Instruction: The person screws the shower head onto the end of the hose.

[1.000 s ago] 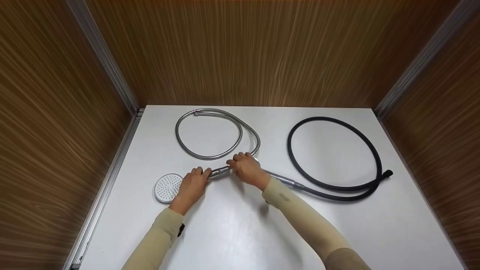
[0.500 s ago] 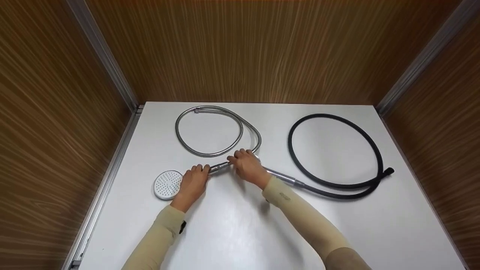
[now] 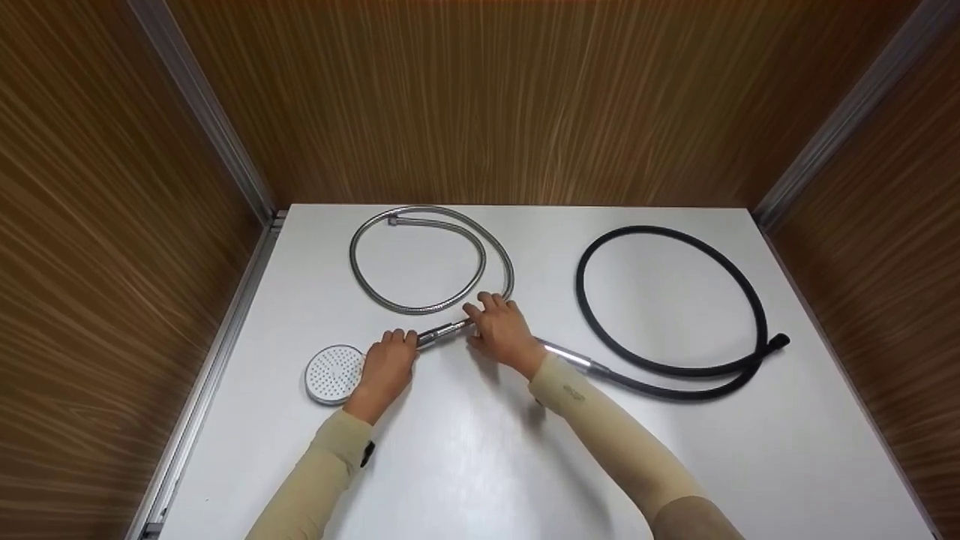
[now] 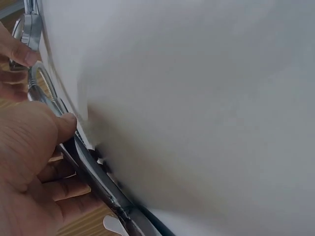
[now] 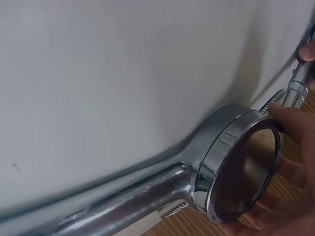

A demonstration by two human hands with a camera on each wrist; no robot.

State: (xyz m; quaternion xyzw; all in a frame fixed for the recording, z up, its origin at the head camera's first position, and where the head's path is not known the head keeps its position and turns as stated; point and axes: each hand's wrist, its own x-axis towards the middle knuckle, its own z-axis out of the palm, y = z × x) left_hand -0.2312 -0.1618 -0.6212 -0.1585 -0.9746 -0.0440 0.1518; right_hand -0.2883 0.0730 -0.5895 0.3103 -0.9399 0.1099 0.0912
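Observation:
My left hand (image 3: 388, 367) grips the handle of a shower head with a round white spray face (image 3: 334, 373). In the left wrist view, its thumb lies over the chrome handle (image 4: 93, 172) and several fingers stand behind. My right hand (image 3: 502, 330) is at the handle's far end, where the metal hose (image 3: 506, 262) meets it; its thumb and forefinger stand apart on either side. The join (image 5: 298, 88) shows uncovered in the right wrist view. Beside the right fingers lies a second, chrome shower head (image 5: 221, 142), mostly hidden by that hand in the head view.
A black hose (image 3: 757, 300) lies looped at the right, joined to the second shower head's handle (image 3: 568, 355). The metal hose loops at the back left, its free nut (image 3: 392, 220) inside the coil. Wood-grain panels (image 3: 480, 105) enclose the white table (image 3: 450, 465).
My right hand has shifted right from the join and its fingers have spread. The right strand of the metal hose has swung slightly left. My left hand stays on the handle.

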